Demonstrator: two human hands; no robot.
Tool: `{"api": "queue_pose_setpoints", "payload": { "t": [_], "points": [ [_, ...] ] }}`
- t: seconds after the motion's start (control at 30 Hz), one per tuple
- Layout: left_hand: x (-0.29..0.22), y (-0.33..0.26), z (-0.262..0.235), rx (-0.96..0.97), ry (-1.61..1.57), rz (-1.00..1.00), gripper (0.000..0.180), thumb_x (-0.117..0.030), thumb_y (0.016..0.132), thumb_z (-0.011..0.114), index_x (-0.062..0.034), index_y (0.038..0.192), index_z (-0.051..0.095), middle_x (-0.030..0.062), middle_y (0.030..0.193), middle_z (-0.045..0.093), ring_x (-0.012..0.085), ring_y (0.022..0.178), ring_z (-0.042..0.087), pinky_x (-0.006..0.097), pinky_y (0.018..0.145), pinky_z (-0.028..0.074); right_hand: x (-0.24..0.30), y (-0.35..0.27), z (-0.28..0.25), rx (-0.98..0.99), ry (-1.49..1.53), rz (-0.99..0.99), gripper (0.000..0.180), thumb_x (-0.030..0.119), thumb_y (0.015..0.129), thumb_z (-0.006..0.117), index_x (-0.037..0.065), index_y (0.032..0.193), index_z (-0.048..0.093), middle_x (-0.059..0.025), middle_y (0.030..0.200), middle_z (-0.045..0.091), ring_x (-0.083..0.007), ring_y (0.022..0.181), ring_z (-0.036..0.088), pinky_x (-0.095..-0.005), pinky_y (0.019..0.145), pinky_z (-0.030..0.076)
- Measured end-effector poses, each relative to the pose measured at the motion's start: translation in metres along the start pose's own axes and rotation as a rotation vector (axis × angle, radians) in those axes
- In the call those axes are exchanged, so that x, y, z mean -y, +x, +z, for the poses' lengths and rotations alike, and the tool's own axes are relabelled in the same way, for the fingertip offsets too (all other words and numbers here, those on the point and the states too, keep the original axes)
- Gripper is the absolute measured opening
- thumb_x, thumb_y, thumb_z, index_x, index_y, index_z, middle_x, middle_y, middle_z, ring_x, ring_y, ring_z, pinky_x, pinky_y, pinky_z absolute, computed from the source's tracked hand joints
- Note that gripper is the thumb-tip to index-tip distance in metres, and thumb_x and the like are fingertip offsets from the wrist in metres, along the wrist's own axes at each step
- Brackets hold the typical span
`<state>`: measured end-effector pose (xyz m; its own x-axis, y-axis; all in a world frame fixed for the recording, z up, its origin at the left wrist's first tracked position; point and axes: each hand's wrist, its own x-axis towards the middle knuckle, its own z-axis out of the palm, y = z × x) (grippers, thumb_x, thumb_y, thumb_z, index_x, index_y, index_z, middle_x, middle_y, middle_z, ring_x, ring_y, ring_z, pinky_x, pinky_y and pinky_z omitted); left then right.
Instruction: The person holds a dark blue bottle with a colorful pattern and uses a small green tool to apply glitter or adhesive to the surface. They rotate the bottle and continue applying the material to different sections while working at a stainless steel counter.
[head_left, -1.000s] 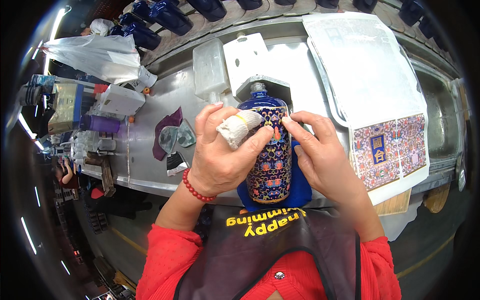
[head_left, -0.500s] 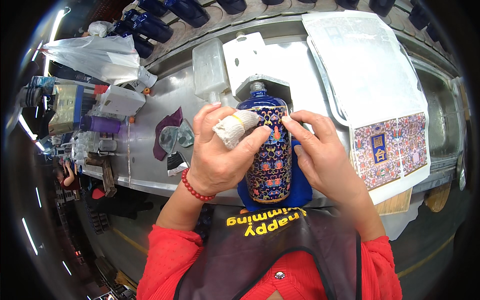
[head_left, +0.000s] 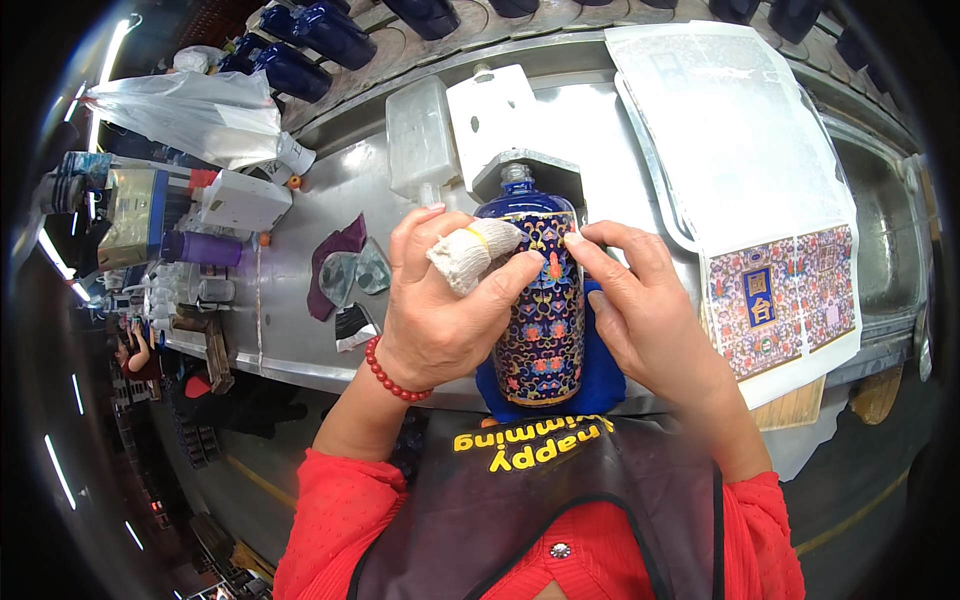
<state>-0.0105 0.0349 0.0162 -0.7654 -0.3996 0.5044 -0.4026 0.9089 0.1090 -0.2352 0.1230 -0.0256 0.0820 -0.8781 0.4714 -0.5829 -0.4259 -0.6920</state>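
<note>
Two hands meet over my grey metal worktop (head_left: 300,300). A big sheet of patterned labels (head_left: 780,300) lies at its right side. Lying along the middle, neck pointing away from me, is the blue patterned bottle (head_left: 540,320) on a blue pad (head_left: 600,385). My right hand (head_left: 650,310) steadies its side, fingertips on it. My left hand (head_left: 440,310) grips a rolled white cloth (head_left: 470,255), pressed onto the bottle.

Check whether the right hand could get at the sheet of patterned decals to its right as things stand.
Probably yes. The right hand only rests fingertips on the blue patterned bottle, and the sheet of patterned decals lies flat beside it on the metal bench, with nothing between them.
</note>
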Motion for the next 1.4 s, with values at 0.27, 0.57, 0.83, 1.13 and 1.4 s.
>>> {"api": "queue_pose_setpoints", "payload": {
  "t": [0.27, 0.57, 0.83, 1.13, 1.4],
  "points": [
    [0.000, -0.001, 0.000, 0.005, -0.040, -0.043, 0.044, 0.003, 0.073, 0.070, -0.0127, 0.113, 0.081, 0.0101, 0.115, 0.074, 0.0340, 0.116, 0.056, 0.056, 0.112, 0.039, 0.000, 0.000, 0.000, 0.000, 0.000, 0.001, 0.055, -0.010, 0.080, 0.066, -0.001, 0.135, 0.062, -0.0205, 0.131, 0.060, -0.0425, 0.119, 0.059, -0.0469, 0.100, 0.051],
    [0.005, 0.000, 0.001, -0.016, -0.089, -0.022, 0.040, 0.001, 0.073, 0.073, -0.0119, 0.110, 0.077, 0.0110, 0.116, 0.071, 0.0339, 0.110, 0.058, 0.054, 0.104, 0.043, -0.001, 0.000, 0.000, -0.012, -0.013, -0.007, 0.056, -0.010, 0.079, 0.067, 0.002, 0.134, 0.065, -0.0214, 0.131, 0.059, -0.0426, 0.119, 0.059, -0.0472, 0.100, 0.051],
    [0.007, -0.002, 0.009, -0.094, -0.141, -0.085, 0.034, 0.002, 0.078, 0.073, -0.0085, 0.111, 0.075, 0.0137, 0.113, 0.071, 0.0360, 0.107, 0.059, 0.052, 0.101, 0.043, 0.003, 0.009, 0.001, -0.010, -0.072, -0.079, 0.059, -0.009, 0.075, 0.068, 0.009, 0.132, 0.069, -0.0212, 0.132, 0.059, -0.0425, 0.118, 0.059, -0.0466, 0.101, 0.052],
    [0.006, -0.002, 0.008, -0.065, 0.004, -0.111, 0.046, 0.005, 0.085, 0.070, -0.0119, 0.127, 0.078, 0.0133, 0.123, 0.070, 0.0343, 0.117, 0.055, 0.048, 0.110, 0.041, -0.004, 0.030, -0.004, -0.014, -0.130, -0.036, 0.057, -0.007, 0.080, 0.067, 0.007, 0.135, 0.067, -0.0234, 0.132, 0.058, -0.0446, 0.123, 0.057, -0.0482, 0.105, 0.050],
    [0.014, -0.007, 0.009, -0.105, 0.058, -0.026, 0.053, -0.002, 0.073, 0.070, -0.0144, 0.125, 0.077, 0.0106, 0.124, 0.070, 0.0334, 0.120, 0.055, 0.054, 0.107, 0.041, -0.007, 0.034, -0.004, 0.002, -0.159, -0.097, 0.052, -0.007, 0.082, 0.067, 0.007, 0.132, 0.068, -0.0231, 0.131, 0.059, -0.0445, 0.122, 0.057, -0.0485, 0.104, 0.050]
  ]
}}
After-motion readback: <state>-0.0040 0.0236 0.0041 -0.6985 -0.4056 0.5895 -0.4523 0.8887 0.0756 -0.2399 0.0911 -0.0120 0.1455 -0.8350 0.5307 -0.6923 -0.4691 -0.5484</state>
